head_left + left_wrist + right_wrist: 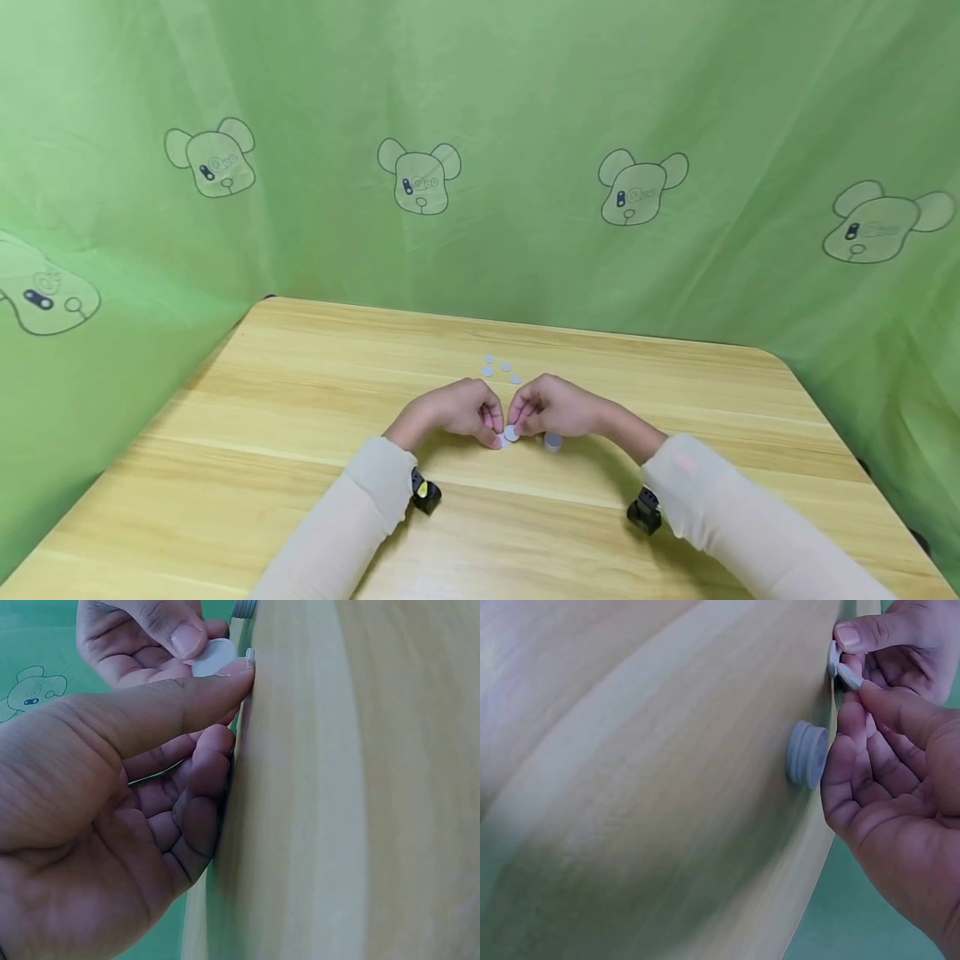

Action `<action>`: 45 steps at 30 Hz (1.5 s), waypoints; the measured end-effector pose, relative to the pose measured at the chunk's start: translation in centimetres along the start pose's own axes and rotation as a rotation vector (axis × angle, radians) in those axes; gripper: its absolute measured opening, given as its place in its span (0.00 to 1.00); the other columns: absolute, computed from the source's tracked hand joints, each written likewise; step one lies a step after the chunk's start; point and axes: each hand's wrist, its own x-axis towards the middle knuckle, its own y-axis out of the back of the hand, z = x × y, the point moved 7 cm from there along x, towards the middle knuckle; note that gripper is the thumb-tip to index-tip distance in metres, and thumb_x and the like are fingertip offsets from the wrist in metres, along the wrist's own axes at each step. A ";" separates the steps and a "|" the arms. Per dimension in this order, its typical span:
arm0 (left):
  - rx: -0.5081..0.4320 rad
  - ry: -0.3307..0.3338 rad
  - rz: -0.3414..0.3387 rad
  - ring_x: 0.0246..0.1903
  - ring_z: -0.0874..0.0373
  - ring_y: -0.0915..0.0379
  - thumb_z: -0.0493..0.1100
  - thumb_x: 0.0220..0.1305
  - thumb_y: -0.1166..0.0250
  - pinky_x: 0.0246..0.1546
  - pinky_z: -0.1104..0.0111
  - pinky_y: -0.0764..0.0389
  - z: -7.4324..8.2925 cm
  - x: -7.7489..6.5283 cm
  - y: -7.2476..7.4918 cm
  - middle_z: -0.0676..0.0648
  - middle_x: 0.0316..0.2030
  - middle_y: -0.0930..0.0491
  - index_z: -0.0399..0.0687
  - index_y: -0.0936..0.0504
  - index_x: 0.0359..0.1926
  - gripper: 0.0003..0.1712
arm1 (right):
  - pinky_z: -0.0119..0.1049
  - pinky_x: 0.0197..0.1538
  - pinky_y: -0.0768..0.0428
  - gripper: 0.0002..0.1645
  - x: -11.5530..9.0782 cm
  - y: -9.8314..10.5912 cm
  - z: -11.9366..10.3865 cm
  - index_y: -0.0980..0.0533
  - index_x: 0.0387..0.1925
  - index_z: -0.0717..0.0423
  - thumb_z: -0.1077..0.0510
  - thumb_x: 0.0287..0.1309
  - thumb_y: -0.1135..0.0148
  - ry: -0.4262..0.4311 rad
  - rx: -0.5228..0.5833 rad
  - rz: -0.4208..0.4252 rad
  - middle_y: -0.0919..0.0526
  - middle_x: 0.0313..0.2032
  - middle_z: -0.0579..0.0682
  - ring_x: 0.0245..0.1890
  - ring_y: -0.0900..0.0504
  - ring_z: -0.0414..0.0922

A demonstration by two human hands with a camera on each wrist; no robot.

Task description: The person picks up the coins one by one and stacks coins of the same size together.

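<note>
Near the middle of the wooden table my two hands meet over small pale grey-white discs. My right hand point(558, 407) pinches one round disc point(214, 658) between thumb and fingers, tilted up off the table. The left hand point(463, 410) has its thumb and curled fingers at a second disc point(832, 660), which lies low at the table surface; its thumb tip touches that disc's edge. Both discs are close together, the right one partly over the left in the head view. A short stack of discs point(807, 754) stands beside my right hand's fingers.
Several loose discs point(487, 371) lie flat on the table beyond the hands. Green curtains point(525, 275) with printed bear heads surround the table point(300, 375) at the back and sides. A black wrist camera point(426, 495) hangs under each sleeve.
</note>
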 end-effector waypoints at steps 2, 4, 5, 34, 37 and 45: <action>0.004 -0.004 0.001 0.30 0.64 0.26 0.42 0.56 0.20 0.36 0.73 0.24 0.0 0.0 0.0 0.56 0.28 0.19 0.54 0.15 0.31 0.09 | 0.30 0.39 0.17 0.06 0.1 -0.1 0.3 0.18 0.39 0.69 0.73 0.59 0.35 -0.004 0.007 -0.001 0.14 0.32 0.54 0.32 0.17 0.43; 0.008 -0.007 0.002 0.30 0.64 0.26 0.42 0.56 0.20 0.36 0.73 0.24 0.0 0.0 0.0 0.57 0.28 0.19 0.54 0.15 0.31 0.09 | 0.30 0.39 0.17 0.06 0.2 -0.3 0.5 0.18 0.39 0.69 0.73 0.59 0.35 -0.007 0.008 0.001 0.14 0.32 0.54 0.31 0.17 0.42; 0.009 -0.009 0.003 0.30 0.64 0.26 0.42 0.56 0.20 0.36 0.73 0.24 0.1 0.0 0.1 0.57 0.28 0.19 0.53 0.15 0.31 0.09 | 0.31 0.38 0.18 0.06 0.2 -0.3 0.5 0.18 0.39 0.68 0.72 0.59 0.35 -0.009 0.007 0.000 0.14 0.32 0.53 0.31 0.17 0.41; 0.028 -0.011 -0.013 0.27 0.65 0.26 0.43 0.56 0.21 0.33 0.73 0.23 0.1 -0.3 0.3 0.56 0.25 0.19 0.52 0.14 0.29 0.08 | 0.31 0.40 0.16 0.12 0.3 -1.1 0.7 0.18 0.40 0.69 0.73 0.53 0.28 -0.045 -0.006 0.009 0.14 0.33 0.54 0.33 0.17 0.42; 0.031 -0.009 -0.012 0.27 0.65 0.26 0.43 0.56 0.20 0.33 0.73 0.23 0.1 -0.3 0.3 0.56 0.25 0.19 0.52 0.14 0.29 0.08 | 0.30 0.39 0.16 0.10 0.3 -1.2 0.7 0.18 0.39 0.67 0.72 0.53 0.27 -0.048 -0.025 0.010 0.14 0.32 0.53 0.32 0.17 0.42; 0.032 -0.002 -0.009 0.26 0.65 0.27 0.42 0.56 0.20 0.32 0.74 0.24 0.2 -0.3 0.3 0.56 0.24 0.19 0.52 0.14 0.29 0.08 | 0.30 0.37 0.17 0.09 0.3 -1.3 0.5 0.18 0.38 0.65 0.71 0.54 0.27 -0.028 -0.060 0.004 0.15 0.30 0.51 0.31 0.18 0.41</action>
